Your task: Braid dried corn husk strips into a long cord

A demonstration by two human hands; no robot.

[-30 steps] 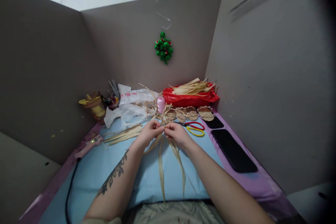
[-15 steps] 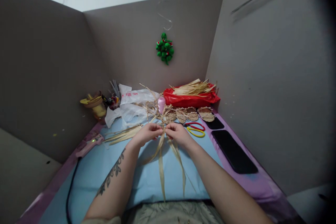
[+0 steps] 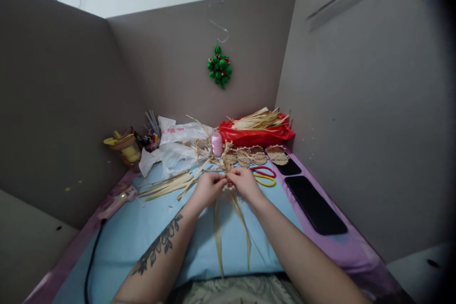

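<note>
We see the left hand (image 3: 210, 187) and the right hand (image 3: 243, 182) close together, low in the middle, over the blue surface (image 3: 117, 240). Each one pinches thumb and finger on the pale strips (image 3: 217, 240), and the fingertips nearly meet. The long ends hang down loose, so we think this piece is only part way done. We cannot see the knot or join, because the fingers hide it.

Behind the right hand, flat round pieces (image 3: 258, 155) lie in a row, and they look finished to us. Lots of stuff looks unused: a bundle of dry strips (image 3: 167, 186) by the left hand, and more dry leaves (image 3: 259, 119) on the red bag (image 3: 245, 139). The scissors (image 3: 265, 183) lie just beside the right hand.
</note>
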